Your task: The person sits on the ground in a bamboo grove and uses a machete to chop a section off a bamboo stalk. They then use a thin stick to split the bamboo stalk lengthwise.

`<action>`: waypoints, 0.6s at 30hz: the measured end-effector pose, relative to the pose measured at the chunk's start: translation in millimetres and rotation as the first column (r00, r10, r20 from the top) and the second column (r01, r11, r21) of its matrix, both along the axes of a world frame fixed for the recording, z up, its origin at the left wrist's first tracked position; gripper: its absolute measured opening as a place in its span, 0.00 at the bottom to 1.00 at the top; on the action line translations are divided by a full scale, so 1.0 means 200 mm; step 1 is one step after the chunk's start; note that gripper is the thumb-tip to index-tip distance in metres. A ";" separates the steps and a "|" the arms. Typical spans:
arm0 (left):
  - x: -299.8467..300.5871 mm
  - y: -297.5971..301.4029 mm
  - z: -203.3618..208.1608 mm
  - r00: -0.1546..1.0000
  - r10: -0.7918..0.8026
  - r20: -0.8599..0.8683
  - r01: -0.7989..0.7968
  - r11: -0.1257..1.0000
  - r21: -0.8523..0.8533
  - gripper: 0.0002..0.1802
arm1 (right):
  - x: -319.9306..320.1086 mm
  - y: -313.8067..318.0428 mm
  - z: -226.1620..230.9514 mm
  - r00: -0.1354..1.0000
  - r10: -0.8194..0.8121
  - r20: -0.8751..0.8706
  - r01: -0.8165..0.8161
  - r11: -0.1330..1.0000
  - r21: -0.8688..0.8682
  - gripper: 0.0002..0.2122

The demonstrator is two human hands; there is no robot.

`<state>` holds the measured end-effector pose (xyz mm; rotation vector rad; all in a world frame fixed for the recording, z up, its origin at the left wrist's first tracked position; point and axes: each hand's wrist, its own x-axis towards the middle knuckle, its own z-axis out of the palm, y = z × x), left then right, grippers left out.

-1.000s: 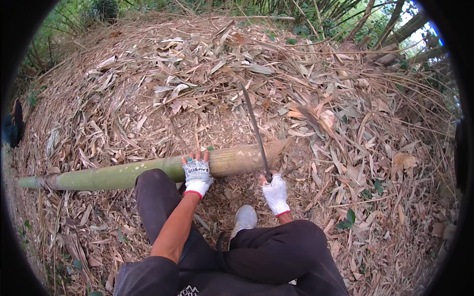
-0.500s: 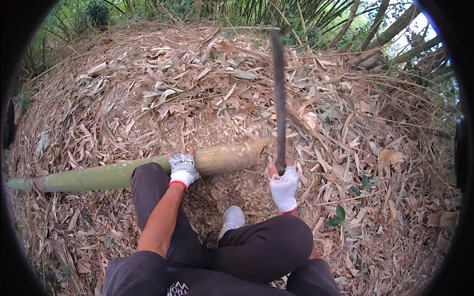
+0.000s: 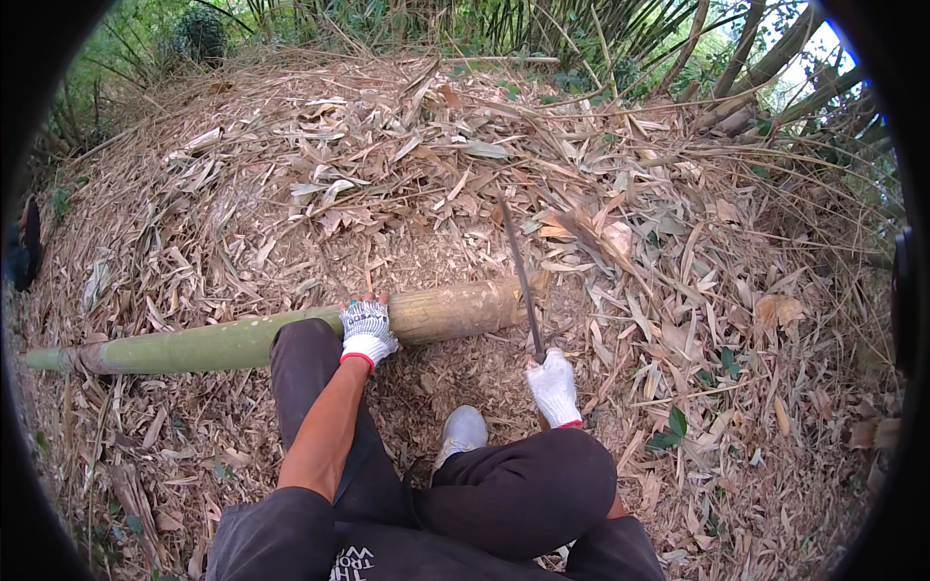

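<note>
A thick bamboo pole (image 3: 203, 347), green on the left and yellow-brown toward its right end, lies across the ground before me. My left hand (image 3: 367, 326), in a white knit glove with bare fingertips, is closed over its upper side, near my left knee. In my gloved right hand (image 3: 553, 380) is the handle of a machete (image 3: 519, 261), its long thin dark blade pointing away from me and a little left. The blade lies at the pole's cut right end; whether it bites into the bamboo I cannot tell.
Dry bamboo leaves and chips (image 3: 417, 194) cover the sloping ground. Bamboo stems (image 3: 765, 68) stand at the far right, with green growth behind. My white shoe (image 3: 464, 429) is planted just this side of the pole. A dark shape (image 3: 27, 242) shows at the left rim.
The machete has swung down from a raised position to the pole's right end, and my right hand has dropped slightly. My left hand keeps its place on the bamboo.
</note>
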<state>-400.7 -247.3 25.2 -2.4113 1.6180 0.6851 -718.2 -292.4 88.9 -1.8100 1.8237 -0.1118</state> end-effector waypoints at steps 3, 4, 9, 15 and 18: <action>0.00 0.01 -0.02 1.000 -0.010 0.017 0.010 1.000 -0.008 0.57 | 0.16 -0.16 0.34 0.850 0.065 0.522 0.075 0.967 -0.243 0.09; 0.00 0.02 -0.03 1.000 -0.002 -0.003 0.002 1.000 -0.015 0.57 | 0.22 -0.22 0.42 0.801 0.149 0.580 0.158 0.881 -0.445 0.10; 0.00 0.04 -0.06 1.000 0.000 0.001 0.000 0.999 -0.054 0.56 | 0.16 -0.23 0.35 0.451 0.329 0.829 0.192 0.872 -0.451 0.09; -0.01 0.03 -0.06 0.999 0.023 0.034 -0.020 0.997 -0.079 0.57 | -0.18 0.10 -0.22 0.972 0.070 -0.222 -0.038 0.989 0.144 0.15; -0.02 0.01 -0.03 1.000 0.027 0.015 -0.027 0.999 -0.035 0.50 | -0.13 0.06 -0.05 0.993 0.051 -0.111 -0.052 0.999 0.001 0.14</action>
